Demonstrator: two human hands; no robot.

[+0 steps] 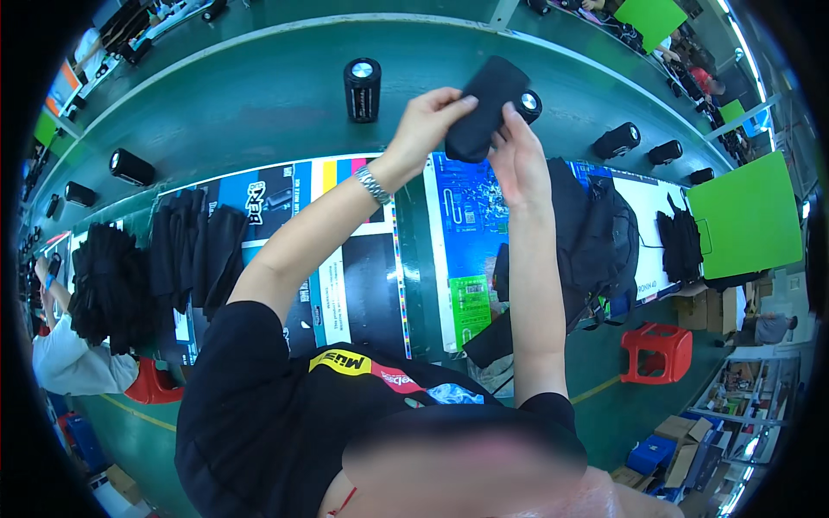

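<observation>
Across the upper frame, table: its green top [268,95] curves from left rim to right rim, with lines of standing and lying things on it.
Printed sheets: spread below its middle, a blue one [466,203] just left of my right forearm.
Black bag: right of centre, a crumpled heap [604,233] beside that forearm.
Green panel: at the right edge, flat and bright [744,216].
Black cloth: a bulky pile [108,285] at left, darker folds beside it.
Red stool: lower right [678,345], on the floor.
Left hand: top centre [427,121], my thumb and fingers pinching the pouch's left side.
Right hand: just below and right [521,160], my fingers loosely bent, tips touching its lower right edge; I cannot tell how firmly they grip.
Black pouch: top centre, tilted [488,104], between my hands.
Black cylinder: upright, left of my hands [363,95], silver end up.
Watch: metal, on my left wrist [373,185].
</observation>
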